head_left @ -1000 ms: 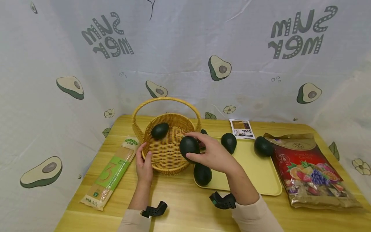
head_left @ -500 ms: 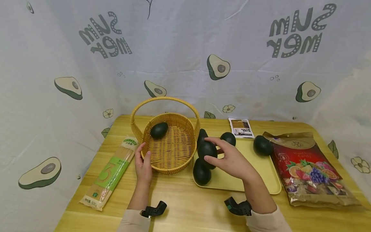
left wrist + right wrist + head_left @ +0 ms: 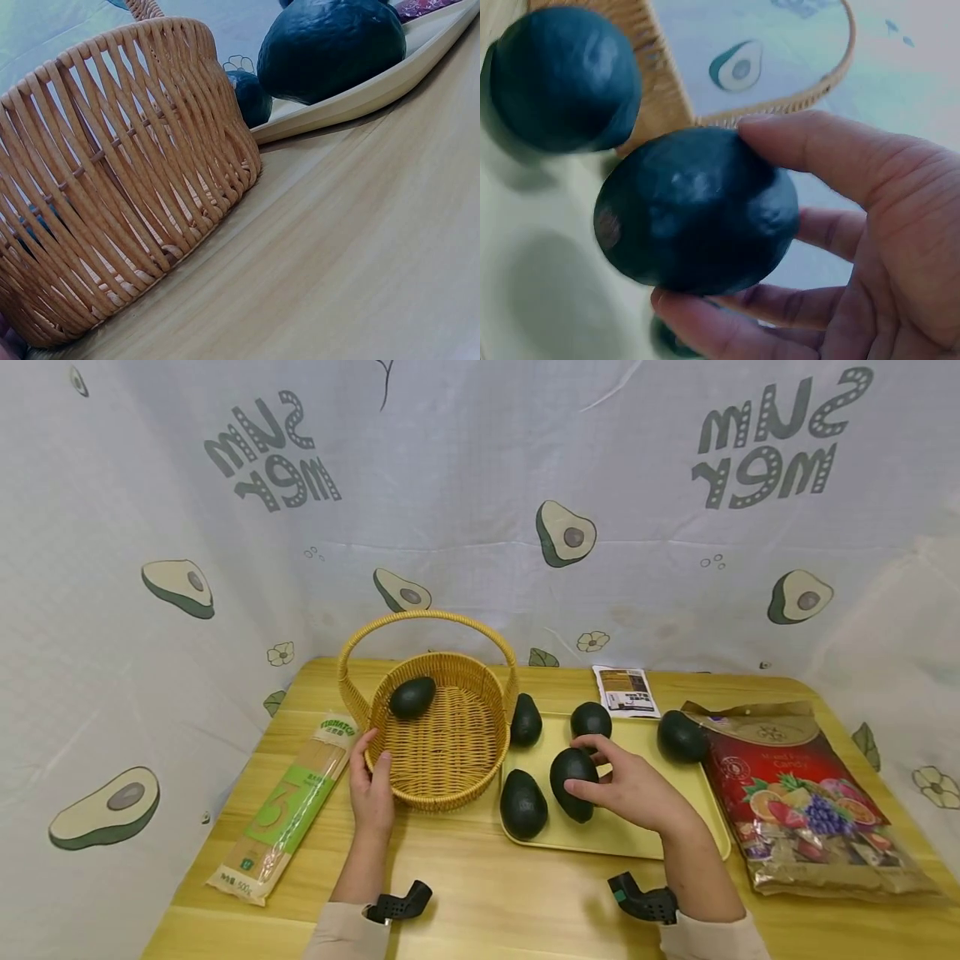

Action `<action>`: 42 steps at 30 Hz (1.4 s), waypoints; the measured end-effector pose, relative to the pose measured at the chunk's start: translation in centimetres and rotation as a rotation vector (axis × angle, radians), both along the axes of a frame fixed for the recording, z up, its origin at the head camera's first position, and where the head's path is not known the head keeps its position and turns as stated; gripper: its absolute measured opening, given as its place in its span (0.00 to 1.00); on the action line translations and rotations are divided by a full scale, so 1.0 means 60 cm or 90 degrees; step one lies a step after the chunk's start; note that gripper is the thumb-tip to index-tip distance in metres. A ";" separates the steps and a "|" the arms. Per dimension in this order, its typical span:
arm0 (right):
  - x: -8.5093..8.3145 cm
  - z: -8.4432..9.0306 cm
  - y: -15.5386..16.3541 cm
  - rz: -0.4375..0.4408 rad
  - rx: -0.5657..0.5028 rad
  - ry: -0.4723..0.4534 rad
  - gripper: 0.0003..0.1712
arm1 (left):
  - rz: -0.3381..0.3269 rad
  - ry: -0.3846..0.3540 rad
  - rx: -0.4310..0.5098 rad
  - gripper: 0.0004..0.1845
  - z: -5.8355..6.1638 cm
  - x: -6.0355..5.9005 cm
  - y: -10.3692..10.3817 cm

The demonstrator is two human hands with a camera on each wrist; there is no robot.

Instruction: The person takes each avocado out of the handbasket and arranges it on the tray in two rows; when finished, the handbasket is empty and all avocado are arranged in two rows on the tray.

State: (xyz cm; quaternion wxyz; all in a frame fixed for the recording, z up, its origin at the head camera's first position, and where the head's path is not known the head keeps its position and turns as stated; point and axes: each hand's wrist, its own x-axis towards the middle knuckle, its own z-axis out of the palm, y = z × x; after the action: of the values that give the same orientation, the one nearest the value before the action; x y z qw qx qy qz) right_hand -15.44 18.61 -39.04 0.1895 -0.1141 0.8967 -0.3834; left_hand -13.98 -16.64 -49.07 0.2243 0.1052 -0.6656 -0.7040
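1. Over the yellow tray (image 3: 675, 827), my right hand (image 3: 637, 789) grips a dark avocado (image 3: 573, 783), thumb and fingers curled round it, low above the tray or just touching; I cannot tell which.
2. Left hand (image 3: 375, 789) rests on the wicker basket (image 3: 438, 739) rim, fingers relaxed. One avocado in the basket (image 3: 412, 697).
3. Risk, as I judge it: rounded skin, fingertip hold. If the grip slackens it could roll into the neighbouring avocado (image 3: 522, 792) or off the tray's shallow lip.
4. Wooden bench (image 3: 487, 893), pale and smooth. Spaghetti pack (image 3: 288, 806) left, candy bag (image 3: 802, 802) right. Avocado-print cloth (image 3: 480, 510) walls the space.
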 end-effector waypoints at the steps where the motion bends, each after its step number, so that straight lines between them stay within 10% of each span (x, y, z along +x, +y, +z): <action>1: -0.001 -0.003 0.003 -0.003 -0.001 -0.010 0.40 | 0.001 0.000 0.001 0.22 0.000 0.000 0.000; 19: -0.003 -0.030 0.036 -0.025 0.004 -0.107 0.35 | -0.001 -0.014 -0.007 0.23 -0.001 0.005 -0.005; 42: -0.003 -0.032 0.044 -0.004 0.058 -0.065 0.35 | -0.003 -0.002 -0.017 0.23 0.000 0.002 0.001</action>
State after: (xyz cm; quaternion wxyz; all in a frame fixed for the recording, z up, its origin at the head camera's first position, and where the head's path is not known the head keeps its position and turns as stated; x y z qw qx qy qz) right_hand -15.62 21.25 -40.97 0.2390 -0.0827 0.9027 -0.3481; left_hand -13.87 -16.58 -49.08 0.2230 0.1016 -0.6756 -0.6954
